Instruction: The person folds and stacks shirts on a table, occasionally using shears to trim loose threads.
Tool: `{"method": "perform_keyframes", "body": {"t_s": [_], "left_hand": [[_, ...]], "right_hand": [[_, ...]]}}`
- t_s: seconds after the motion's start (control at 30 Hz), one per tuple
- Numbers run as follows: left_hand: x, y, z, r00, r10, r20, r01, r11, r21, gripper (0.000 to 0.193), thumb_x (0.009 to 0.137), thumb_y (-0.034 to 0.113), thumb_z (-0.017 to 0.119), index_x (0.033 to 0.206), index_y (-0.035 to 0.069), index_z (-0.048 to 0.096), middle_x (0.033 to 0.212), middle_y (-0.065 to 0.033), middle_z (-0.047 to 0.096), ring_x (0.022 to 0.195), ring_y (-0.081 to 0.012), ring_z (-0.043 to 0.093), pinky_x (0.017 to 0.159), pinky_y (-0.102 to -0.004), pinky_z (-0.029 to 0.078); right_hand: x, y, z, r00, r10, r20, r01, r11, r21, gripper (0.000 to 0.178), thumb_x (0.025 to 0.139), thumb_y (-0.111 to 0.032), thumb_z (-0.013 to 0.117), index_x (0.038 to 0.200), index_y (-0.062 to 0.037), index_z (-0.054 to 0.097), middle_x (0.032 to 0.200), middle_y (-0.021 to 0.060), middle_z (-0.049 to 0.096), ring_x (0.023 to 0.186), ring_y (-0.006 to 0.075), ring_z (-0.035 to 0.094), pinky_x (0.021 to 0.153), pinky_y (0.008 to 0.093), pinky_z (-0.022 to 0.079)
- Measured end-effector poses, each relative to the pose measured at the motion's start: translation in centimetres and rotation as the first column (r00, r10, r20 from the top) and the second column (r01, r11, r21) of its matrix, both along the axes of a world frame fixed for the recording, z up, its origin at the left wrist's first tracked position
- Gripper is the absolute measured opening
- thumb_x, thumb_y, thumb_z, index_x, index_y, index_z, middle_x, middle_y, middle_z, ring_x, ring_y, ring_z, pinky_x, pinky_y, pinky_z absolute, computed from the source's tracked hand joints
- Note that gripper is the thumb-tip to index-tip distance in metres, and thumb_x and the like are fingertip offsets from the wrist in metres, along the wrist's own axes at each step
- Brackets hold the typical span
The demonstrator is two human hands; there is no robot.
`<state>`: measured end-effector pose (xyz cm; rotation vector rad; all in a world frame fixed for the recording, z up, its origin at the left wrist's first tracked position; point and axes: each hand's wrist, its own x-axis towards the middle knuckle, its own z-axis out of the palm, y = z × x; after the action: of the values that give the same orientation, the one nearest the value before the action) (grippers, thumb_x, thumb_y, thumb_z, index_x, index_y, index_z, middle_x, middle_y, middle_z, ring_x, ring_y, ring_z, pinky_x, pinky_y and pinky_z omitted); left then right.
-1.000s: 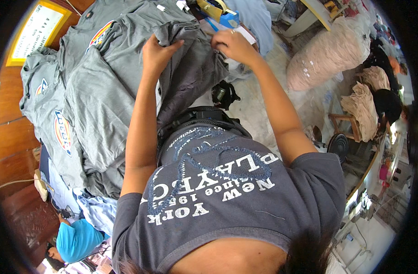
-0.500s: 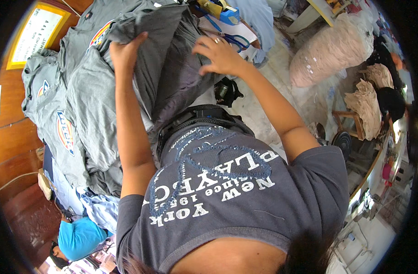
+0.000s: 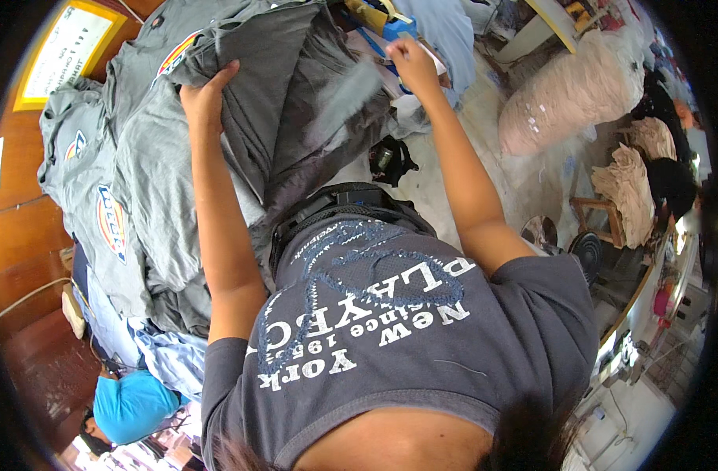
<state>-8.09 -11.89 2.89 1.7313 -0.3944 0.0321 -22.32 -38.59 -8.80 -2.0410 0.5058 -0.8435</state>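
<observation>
My left hand (image 3: pixel 206 96) is closed on the raised edge of a grey T-shirt (image 3: pixel 257 86), thumb pressed against the cloth. The shirt lies loosely folded over a heap at the far left. My right hand (image 3: pixel 415 69) is off the shirt to its right, with bent fingers pinched together. What they hold, if anything, is too small to make out. Between the hands, a pale grey piece (image 3: pixel 347 96) is smeared by motion; I cannot tell whether it is a loose flap of cloth. Blue-handled scissors (image 3: pixel 372 39) lie partly hidden beside my right hand.
More grey shirts with colourful chest prints (image 3: pixel 111 224) are heaped at left. A plastic-wrapped pinkish bundle (image 3: pixel 571 90) stands on the floor at far right, near a wooden stool (image 3: pixel 598 220). At lower left, a person in a blue top (image 3: pixel 135 407) is bent over.
My right hand has moved away to the right, and its spread fingers have closed. My left hand has shifted slightly left, still gripping the shirt. A blurred pale piece now shows between them.
</observation>
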Motion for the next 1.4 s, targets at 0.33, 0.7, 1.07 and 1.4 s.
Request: {"method": "perform_keyframes", "body": {"t_s": [0.33,0.7,1.07,1.4], "left_hand": [[-1.4,-0.9,-0.2,0.998,-0.059,-0.002,0.059,0.992,0.110,0.041,0.059,0.013,0.075,0.092,-0.005,0.059,0.089,-0.0102,0.061,0.080,-0.0173,0.056,0.075,-0.0261,0.042],[-5.4,-4.8,-1.9,0.890,-0.374,0.259,0.285,0.902,0.325,0.044,0.062,0.029,0.075,0.090,-0.001,0.060,0.084,-0.0129,0.063,0.079,-0.0226,0.060,0.074,-0.0306,0.044],[-0.9,-2.6,-2.1,0.967,-0.133,0.217,0.095,0.980,0.177,0.039,0.064,0.024,0.072,0.091,-0.002,0.062,0.085,-0.0127,0.064,0.080,-0.0208,0.061,0.074,-0.0281,0.044],[-1.3,-2.5,-1.9,0.979,-0.171,0.109,0.153,0.976,0.155,0.039,0.066,0.022,0.071,0.094,-0.002,0.060,0.090,-0.0120,0.063,0.082,-0.0194,0.059,0.076,-0.0277,0.043]], "right_hand": [[-5.9,6.4,4.0,0.932,0.169,-0.319,-0.151,0.985,0.081,0.049,0.069,-0.033,0.069,0.107,-0.0086,0.051,0.090,0.0052,0.052,0.078,0.0185,0.051,0.069,0.0308,0.043],[0.9,5.6,9.5,0.920,0.355,0.164,-0.372,0.924,0.091,0.025,0.071,-0.005,0.059,0.094,-0.0059,0.050,0.068,0.0020,0.050,0.062,0.0129,0.051,0.059,0.0263,0.043],[-5.0,9.5,2.5,0.872,0.324,-0.367,-0.459,0.802,-0.382,0.093,0.044,-0.047,0.077,0.124,-0.0244,0.037,0.127,0.0104,0.034,0.121,0.0356,0.026,0.099,0.0530,0.018],[-0.5,6.5,6.1,0.993,0.106,0.054,-0.041,0.734,-0.678,0.027,0.062,-0.008,0.058,0.086,-0.0201,0.060,0.084,-0.0026,0.059,0.085,0.0175,0.054,0.086,0.0433,0.030]]}}
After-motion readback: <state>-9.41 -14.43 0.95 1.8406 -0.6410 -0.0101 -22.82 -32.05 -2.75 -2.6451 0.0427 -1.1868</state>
